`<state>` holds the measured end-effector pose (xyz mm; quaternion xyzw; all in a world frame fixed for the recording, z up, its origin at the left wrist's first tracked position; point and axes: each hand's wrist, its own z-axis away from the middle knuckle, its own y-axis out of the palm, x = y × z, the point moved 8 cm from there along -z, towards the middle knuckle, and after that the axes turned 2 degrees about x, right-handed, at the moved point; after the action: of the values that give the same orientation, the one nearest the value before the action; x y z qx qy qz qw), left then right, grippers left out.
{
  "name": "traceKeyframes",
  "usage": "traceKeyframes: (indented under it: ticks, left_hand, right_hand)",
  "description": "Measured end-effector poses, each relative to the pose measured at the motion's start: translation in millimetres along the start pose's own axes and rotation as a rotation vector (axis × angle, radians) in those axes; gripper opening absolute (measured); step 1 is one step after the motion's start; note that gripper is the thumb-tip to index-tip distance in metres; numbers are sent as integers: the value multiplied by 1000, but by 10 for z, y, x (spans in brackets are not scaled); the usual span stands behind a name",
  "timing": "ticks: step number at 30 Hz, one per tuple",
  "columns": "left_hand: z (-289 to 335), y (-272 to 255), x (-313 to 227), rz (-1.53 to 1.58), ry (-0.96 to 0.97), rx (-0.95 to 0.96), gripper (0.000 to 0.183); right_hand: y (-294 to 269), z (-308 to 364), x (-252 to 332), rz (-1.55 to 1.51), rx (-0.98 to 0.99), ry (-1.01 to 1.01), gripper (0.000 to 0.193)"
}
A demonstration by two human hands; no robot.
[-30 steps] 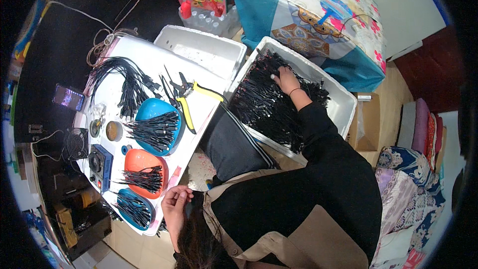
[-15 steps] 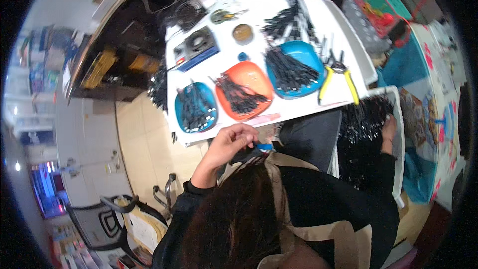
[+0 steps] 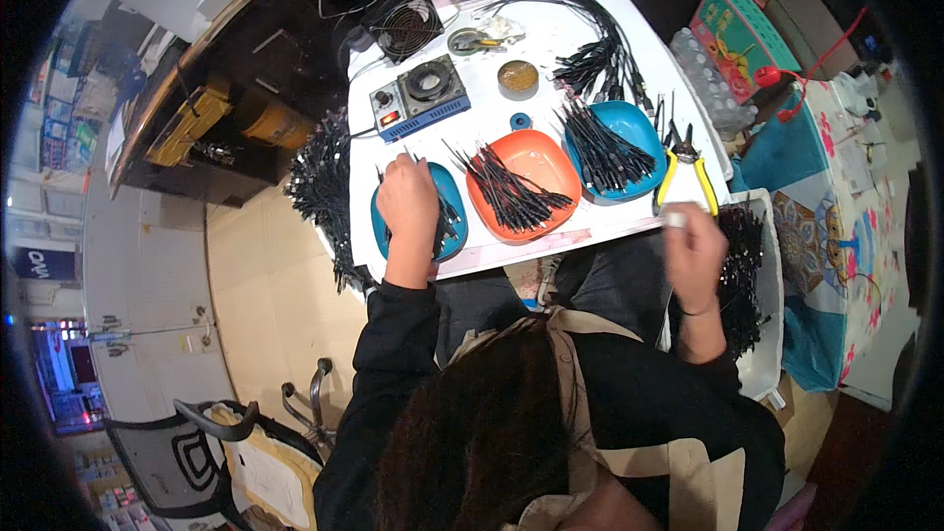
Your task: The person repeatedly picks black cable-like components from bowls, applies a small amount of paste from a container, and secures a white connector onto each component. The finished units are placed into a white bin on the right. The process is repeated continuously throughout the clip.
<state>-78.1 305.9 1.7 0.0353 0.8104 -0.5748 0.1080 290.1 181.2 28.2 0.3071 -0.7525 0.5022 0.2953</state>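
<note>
The fingers of my left hand (image 3: pixel 407 201) bend down over the left blue tray (image 3: pixel 441 173), among the short black cables (image 3: pixel 449 226) lying in it; the tips are hidden, so I cannot tell whether they are closed on any. My palm faces down, which suits reaching into a shallow dish from above.

Left of that, beside the table, a big bundle of black cables (image 3: pixel 329 172) sits near the edge, probably to leave the top free. Behind the tray stands a heating unit (image 3: pixel 421 98) with a round top and a lit red switch, a small fan (image 3: pixel 407 28) just beyond it, perhaps to move the air.

Next comes the orange tray (image 3: pixel 547 163), its cables (image 3: pixel 521 205) lying roughly parallel, thin ends out over the far rim, likely so they stay lined up. The right blue tray (image 3: pixel 644 136) holds another batch (image 3: pixel 608 152); separate dishes seem meant to keep batches apart, close to me.

Yellow-handled wire strippers (image 3: pixel 685 146) lie beside it, handles towards me, handy for picking up. My right hand (image 3: pixel 696 254) is just short of them, blurred; I cannot tell whether those fingers grip anything. Beyond, a white foam box (image 3: pixel 773 275) holds heaped cables (image 3: pixel 741 280).
</note>
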Motion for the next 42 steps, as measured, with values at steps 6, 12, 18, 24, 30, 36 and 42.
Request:
traceKeyframes:
  ticks: [6, 12, 18, 24, 30, 36, 42]
  left_hand:
    - [17, 27, 112, 11, -46, 22, 23]
    - [89, -11, 293, 506, -204, 54, 19]
    - [203, -224, 339, 754, -247, 5, 11]
    - [263, -480, 183, 1409, -165, -46, 10]
    - [437, -440, -59, 1847, -324, 201, 15]
    - [609, -484, -266, 1903, -388, 160, 15]
    - [735, -544, -497, 2041, -422, 261, 14]
  right_hand:
    - [1239, -486, 890, -55, 321, -340, 11]
    - [1895, -750, 982, 192, 377, -288, 19]
    - [2090, -705, 844, 363, 473, -189, 18]
    - [2032, -758, 761, 170, 383, -144, 16]
    - [1714, -753, 956, -153, 289, -168, 9]
    - [1471, -445, 1240, -584, 418, -30, 11]
    - [1417, -175, 1410, -869, 572, 62, 9]
